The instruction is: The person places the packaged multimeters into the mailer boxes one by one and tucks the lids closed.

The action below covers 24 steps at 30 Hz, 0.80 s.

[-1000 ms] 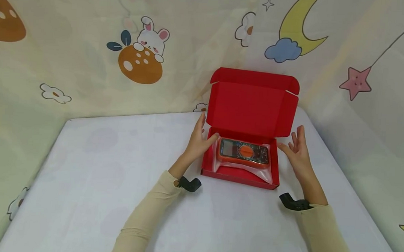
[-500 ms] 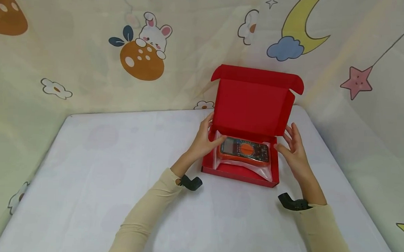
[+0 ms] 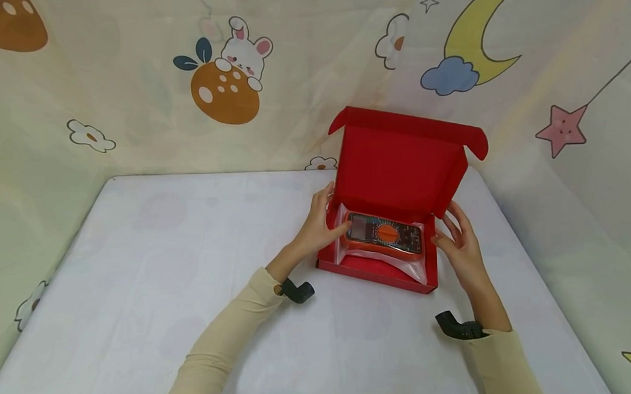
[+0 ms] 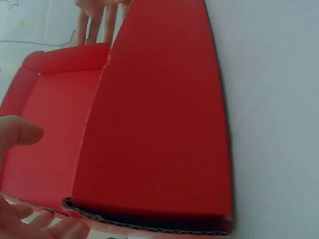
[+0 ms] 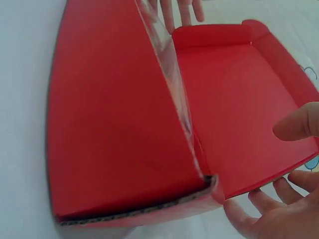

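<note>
Head view, left hand (image 3: pixel 315 227): thumb spread from the fingers, straddling the left wall of a shallow red cardboard box (image 3: pixel 375 276); thumb tip over the left end of an orange-and-black handheld multimeter (image 3: pixel 385 234), contact unclear.
Right hand (image 3: pixel 463 247): thumb and fingers likewise spread; thumb tip by the right wall, fingertips beside the right edge of the raised red cardboard lid (image 3: pixel 393 171); whether they touch, cannot tell.
Multimeter: face up inside the box, screen left, round orange dial mid-face.
Clear plastic film (image 3: pixel 410 269): around the multimeter, showing along its near side.
Box: near the far right corner of the white-covered counter (image 3: pixel 132 271), lid tilted up along its far side.
Wrists: black curved camera mounts (image 3: pixel 298 291) below beige sleeves (image 3: pixel 224 340).
Backdrop: cream cartoon-print fabric (image 3: pixel 309 91) beyond the far edge.
</note>
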### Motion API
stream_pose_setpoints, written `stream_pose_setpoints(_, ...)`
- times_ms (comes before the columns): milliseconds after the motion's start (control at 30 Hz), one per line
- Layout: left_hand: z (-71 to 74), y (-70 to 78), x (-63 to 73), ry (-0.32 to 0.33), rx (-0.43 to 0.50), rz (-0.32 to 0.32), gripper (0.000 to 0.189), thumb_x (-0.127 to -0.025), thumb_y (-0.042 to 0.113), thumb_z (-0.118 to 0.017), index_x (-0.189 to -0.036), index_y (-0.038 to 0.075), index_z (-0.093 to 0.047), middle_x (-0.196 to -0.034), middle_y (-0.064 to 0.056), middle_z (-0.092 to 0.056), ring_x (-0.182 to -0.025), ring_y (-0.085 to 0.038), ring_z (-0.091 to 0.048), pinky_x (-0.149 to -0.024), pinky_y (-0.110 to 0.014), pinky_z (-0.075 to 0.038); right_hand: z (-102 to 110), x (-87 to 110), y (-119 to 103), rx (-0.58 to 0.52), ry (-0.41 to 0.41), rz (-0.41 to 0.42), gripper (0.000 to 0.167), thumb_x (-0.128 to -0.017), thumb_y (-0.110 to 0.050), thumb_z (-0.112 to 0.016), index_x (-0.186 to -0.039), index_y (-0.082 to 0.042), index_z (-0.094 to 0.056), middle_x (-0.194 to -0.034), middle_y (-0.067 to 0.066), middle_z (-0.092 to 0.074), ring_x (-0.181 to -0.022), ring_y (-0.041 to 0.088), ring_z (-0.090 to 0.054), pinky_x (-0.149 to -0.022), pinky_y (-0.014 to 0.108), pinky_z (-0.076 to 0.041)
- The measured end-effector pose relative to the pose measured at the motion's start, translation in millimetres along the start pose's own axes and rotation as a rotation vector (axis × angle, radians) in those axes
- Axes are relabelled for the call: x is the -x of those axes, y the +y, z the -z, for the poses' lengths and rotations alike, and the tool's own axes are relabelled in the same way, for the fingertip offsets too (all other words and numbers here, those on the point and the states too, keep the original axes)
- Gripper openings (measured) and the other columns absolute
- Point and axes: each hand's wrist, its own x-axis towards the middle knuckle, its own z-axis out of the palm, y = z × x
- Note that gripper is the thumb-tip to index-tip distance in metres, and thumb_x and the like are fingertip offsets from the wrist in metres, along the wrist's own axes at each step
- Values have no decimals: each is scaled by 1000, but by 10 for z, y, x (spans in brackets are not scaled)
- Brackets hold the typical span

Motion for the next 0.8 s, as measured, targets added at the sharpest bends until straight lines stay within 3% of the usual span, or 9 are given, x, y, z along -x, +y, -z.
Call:
stream_pose_setpoints(233,-5,-46,72,2,-18,-35,80,-88,10,-67,-151,3,-19,-148,-20,-26,-139,-35,-33,-112,-47,-36,49,56,80,-8,-32,31,71,-95,6,-51,-155,-15,-20,-160,14,-16,-145,35,-24,-90,11,-45)
stream_pose_setpoints(500,29,-87,129,-5,-29,-37,78,-88,13,-66,-150,4,-22,-148,-19,-28,-139,-36,-33,-109,-50,-38,61,110,100,-24,-17,37,65,-96,2,-53,-153,-13,-24,-157,14,-21,-141,34,-33,-90,13,-47)
stream_pose_setpoints(733,57,-146,166,-4,-38,-71,79,-88,12,-66,-151,3,-19,-144,-22,-33,-137,-37,-36,-108,-53,-38,100,177,163,78,-18,23,61,-98,3,-46,-153,-17,-26,-156,13,-27,-134,20,-44,-87,14,-50)
stream_pose_setpoints(800,66,-144,174,-6,-40,-80,81,-87,13,-65,-152,4,-17,-142,-24,-34,-136,-37,-37,-106,-53,-40,114,198,175,63,-16,35,60,-98,4,-43,-152,-16,-28,-152,13,-32,-130,15,-47,-87,15,-50)
